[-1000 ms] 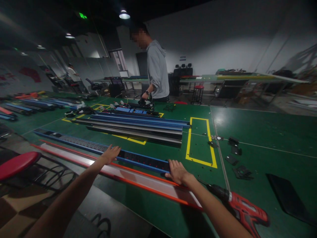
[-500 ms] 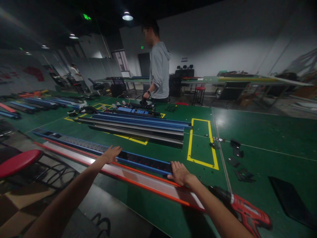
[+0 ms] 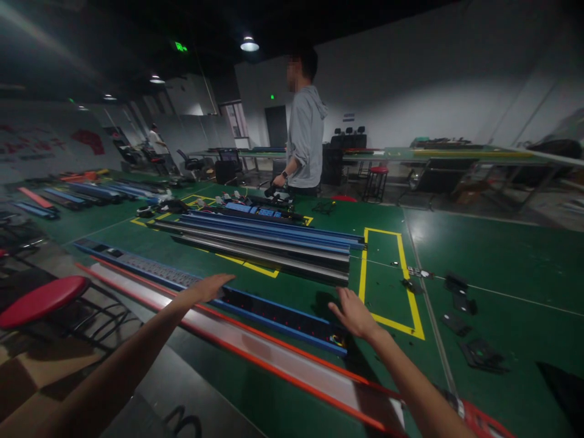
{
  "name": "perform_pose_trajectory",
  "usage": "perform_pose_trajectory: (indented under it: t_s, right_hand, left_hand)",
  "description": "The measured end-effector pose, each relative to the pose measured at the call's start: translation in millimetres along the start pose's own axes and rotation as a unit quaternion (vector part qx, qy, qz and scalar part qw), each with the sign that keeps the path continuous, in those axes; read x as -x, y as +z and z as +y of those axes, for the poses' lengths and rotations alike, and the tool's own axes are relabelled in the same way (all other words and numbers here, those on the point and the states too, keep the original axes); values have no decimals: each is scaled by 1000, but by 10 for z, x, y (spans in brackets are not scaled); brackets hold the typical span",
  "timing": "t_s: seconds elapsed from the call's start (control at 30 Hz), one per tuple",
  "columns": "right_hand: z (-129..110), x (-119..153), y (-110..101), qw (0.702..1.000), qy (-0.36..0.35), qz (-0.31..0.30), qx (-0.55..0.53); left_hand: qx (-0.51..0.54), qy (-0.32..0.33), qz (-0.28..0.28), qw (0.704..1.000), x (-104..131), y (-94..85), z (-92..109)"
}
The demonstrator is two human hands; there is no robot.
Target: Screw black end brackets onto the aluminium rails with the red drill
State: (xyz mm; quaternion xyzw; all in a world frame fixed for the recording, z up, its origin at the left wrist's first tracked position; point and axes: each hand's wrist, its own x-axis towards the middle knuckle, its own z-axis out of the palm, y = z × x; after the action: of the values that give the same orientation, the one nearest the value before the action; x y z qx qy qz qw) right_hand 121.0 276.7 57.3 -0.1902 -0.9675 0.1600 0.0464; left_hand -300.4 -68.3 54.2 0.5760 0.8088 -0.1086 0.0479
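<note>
A long blue channel (image 3: 292, 323) with a dark inside lies across the green table in front of me; small red marks run along it. My left hand (image 3: 210, 288) is over the channel's middle, fingers stretched out to the right. Whether it touches the channel I cannot tell. My right hand (image 3: 356, 313) is raised beside the channel's right end, fingers apart and holding nothing, with its shadow on the table. Coloured wires (image 3: 336, 340) show inside that end. Nearer to me lies a long orange-edged channel (image 3: 264, 350) with a pale inside, parallel to the blue one.
Behind lie several blue and black rails (image 3: 274, 243). Yellow tape (image 3: 364, 271) marks the table. Small black parts (image 3: 483, 356) are at right; a red drill (image 3: 483, 421) is partly cut off. A red stool (image 3: 45, 301) stands left. A person (image 3: 305, 134) stands across the table.
My right hand has lifted off the blue channel's right end, uncovering the wires there. My left hand's fingers now point more to the right. The view has shifted, leaving the drill mostly out of frame.
</note>
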Motion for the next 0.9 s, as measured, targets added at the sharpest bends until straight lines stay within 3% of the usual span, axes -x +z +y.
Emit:
perform_pose_trajectory:
  t_s: [0.1,0.2,0.33,0.47,0.6,0.9]
  right_hand:
    - [146,-297,-75,998,18,26,63]
    - [221,-543,-111,994,9,11,107]
    - [266,-766,-55,992,-5,-25,120]
    - [307,-900,55,992,0,-60,113]
    - [341,-966,120,991,7,-81,108]
    - [315,-954,108,990,6,-89,107]
  left_hand:
    - [-27,-31,41,998,-289,-121,21]
    - [-50,-42,62,996,-669,-175,41]
    - [-64,-50,74,994,-1160,-103,35]
    - [-65,-39,66,995,-1486,5,7]
    - [-54,-20,47,997,-1603,57,-53]
    - [-31,-37,30,998,-1566,22,-53]
